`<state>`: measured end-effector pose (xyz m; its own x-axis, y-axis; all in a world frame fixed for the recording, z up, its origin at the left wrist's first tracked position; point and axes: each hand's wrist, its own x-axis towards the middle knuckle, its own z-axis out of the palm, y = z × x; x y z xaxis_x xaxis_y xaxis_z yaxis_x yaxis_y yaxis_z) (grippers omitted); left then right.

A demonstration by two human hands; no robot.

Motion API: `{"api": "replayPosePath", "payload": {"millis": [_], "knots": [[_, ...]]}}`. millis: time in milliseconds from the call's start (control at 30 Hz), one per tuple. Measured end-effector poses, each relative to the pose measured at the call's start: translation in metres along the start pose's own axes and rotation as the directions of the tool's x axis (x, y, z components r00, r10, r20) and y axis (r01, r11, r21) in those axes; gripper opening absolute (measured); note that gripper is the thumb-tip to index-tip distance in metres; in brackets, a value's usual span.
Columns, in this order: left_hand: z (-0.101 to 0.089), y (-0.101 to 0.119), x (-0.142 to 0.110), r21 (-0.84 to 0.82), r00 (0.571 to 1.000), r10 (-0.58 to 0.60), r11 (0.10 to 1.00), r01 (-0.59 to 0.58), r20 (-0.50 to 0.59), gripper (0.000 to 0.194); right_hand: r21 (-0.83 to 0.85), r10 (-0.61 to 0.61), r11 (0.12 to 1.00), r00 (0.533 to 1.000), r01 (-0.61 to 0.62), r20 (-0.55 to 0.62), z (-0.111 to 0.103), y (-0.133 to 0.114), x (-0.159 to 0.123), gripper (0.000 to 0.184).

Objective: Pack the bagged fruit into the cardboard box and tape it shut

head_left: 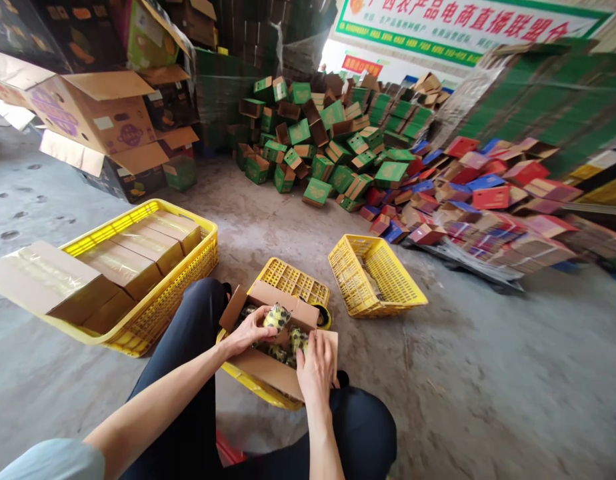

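From here I can read 农产品电商直播联盟 in large red characters on the white banner (468, 33); the characters at either end are cropped or smeared for me. I can't make out its smaller lines, the red sign (362, 66) below, or the purple print on a carton (101, 110).
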<state>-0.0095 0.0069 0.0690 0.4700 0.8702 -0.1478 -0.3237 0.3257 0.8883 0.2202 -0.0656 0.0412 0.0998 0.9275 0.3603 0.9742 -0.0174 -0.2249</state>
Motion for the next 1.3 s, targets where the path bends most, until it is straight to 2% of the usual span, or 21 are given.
{"api": "replayPosePath", "payload": {"millis": [100, 200, 333, 400, 500, 567, 633, 767, 867, 967, 1133, 1300], "knots": [[0.000, -0.004, 0.001, -0.002, 1.000, 0.009, 1.000, -0.009, -0.001, 0.079, -0.065, 0.056, 0.996, 0.998, -0.054, 0.026, 0.006, 0.002, -0.005, 0.064], [0.000, -0.005, 0.001, 0.015, 0.999, 0.019, 1.000, -0.020, 0.028, 0.080, -0.025, 0.024, 0.999, 0.999, -0.025, -0.037, 0.000, 0.000, -0.002, 0.064], [0.002, -0.002, 0.000, 0.094, 0.997, 0.074, 0.993, -0.077, 0.034, 0.073, 0.167, -0.037, 0.984, 0.991, 0.059, -0.129, -0.023, -0.014, 0.012, 0.053], [0.002, 0.000, -0.001, 0.123, 0.996, 0.089, 0.988, -0.092, 0.030, 0.070, 0.322, 0.006, 0.946, 0.993, 0.031, -0.115, -0.031, -0.023, 0.017, 0.055], [0.002, 0.001, -0.002, 0.116, 0.996, 0.063, 0.991, -0.071, 0.069, 0.068, 0.562, 0.075, 0.823, 0.996, -0.085, 0.041, -0.034, -0.033, 0.021, 0.064], [0.002, -0.001, -0.002, 0.118, 0.993, 0.041, 0.992, -0.054, 0.112, 0.068, 0.677, 0.052, 0.718, 0.982, -0.162, 0.180, -0.033, -0.035, 0.022, 0.068], [0.001, -0.002, -0.001, 0.147, 0.991, 0.029, 0.988, -0.048, 0.130, 0.070, 0.741, 0.028, 0.632, 0.962, -0.226, 0.270, -0.032, -0.036, 0.023, 0.064], [0.002, -0.004, 0.000, 0.117, 0.993, 0.016, 0.993, -0.029, 0.117, 0.076, 0.816, 0.105, 0.467, 0.938, -0.340, 0.330, -0.032, -0.034, 0.027, 0.053], [0.004, 0.000, -0.001, 0.003, 0.996, 0.045, 0.999, -0.045, 0.077, 0.077, 0.858, 0.180, 0.330, 0.919, -0.393, 0.352, -0.030, -0.032, 0.030, 0.056], [0.005, 0.004, -0.002, -0.057, 0.998, 0.014, 0.998, -0.011, 0.065, 0.077, 0.875, 0.238, 0.246, 0.901, -0.418, 0.363, -0.027, -0.031, 0.030, 0.061], [0.003, 0.004, -0.004, -0.115, 0.989, -0.113, 0.986, 0.123, 0.092, 0.075, 0.880, 0.226, 0.209, 0.897, -0.426, 0.380, -0.030, -0.031, 0.028, 0.061], [0.001, 0.001, -0.003, -0.169, 0.990, -0.091, 0.979, 0.109, 0.111, 0.067, 0.883, 0.158, 0.271, 0.922, -0.384, 0.352, -0.041, -0.033, 0.029, 0.056]]}}
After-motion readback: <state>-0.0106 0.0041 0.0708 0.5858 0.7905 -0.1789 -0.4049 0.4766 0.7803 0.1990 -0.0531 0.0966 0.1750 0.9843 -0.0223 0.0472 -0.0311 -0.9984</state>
